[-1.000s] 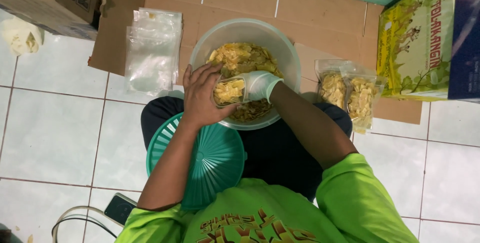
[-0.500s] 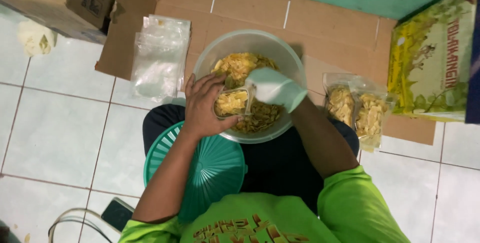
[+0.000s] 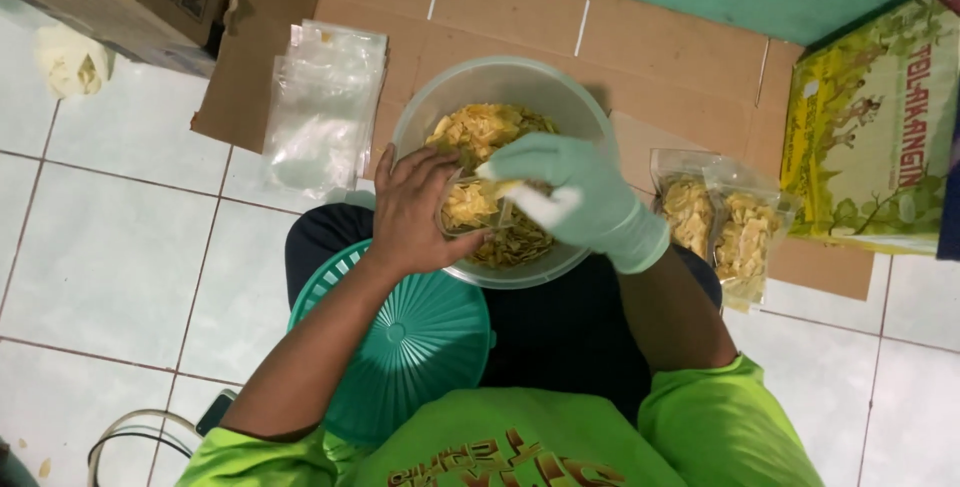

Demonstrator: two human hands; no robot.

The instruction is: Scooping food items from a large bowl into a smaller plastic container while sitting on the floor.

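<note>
Empty clear bags [image 3: 322,107] lie stacked at left on cardboard [image 3: 660,47]. Over a clear bowl [image 3: 500,87] of yellow chips, the bare left hand [image 3: 415,212] grips a small pouch [image 3: 470,205], fingers curled round it. The gloved right hand [image 3: 575,202] pinches chips at the pouch mouth; fingertips partly hidden. Filled bags [image 3: 725,227] sit at right, a yellow box [image 3: 870,137] cut off by frame edge.

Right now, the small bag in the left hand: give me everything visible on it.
The small clear plastic bag looks thin and glossy, partly filled with pale yellow chips. It is held over the translucent round bowl of the same chips, mouth turned toward the gloved right hand. The bare left hand grips its left side with fingers curled around it; the right hand's fingertips are at its opening. Its lower edge is hidden by the hands.
</note>
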